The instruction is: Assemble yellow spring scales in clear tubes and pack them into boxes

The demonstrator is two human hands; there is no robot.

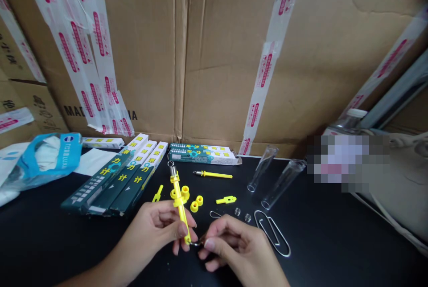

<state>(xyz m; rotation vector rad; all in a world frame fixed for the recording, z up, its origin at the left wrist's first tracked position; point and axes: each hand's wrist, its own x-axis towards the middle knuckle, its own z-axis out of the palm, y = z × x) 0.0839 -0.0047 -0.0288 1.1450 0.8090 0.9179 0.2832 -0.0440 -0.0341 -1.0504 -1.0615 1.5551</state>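
Observation:
My left hand is closed around the lower part of a yellow spring scale core, which stands nearly upright with a metal ring at its top. At its bottom end, my right hand pinches a small metal hook that meets the yellow rod; whether it is fully through the hole I cannot tell. Several yellow caps lie just beyond the hands. A second yellow rod with a metal tip rests farther back. A wire hook is partly hidden behind my right hand.
Two clear plastic tubes lie at the right. A large paper clip is beside my right hand, near small springs and a flat yellow piece. Green-and-white boxes are at the left, a blue tissue pack beyond, cardboard behind.

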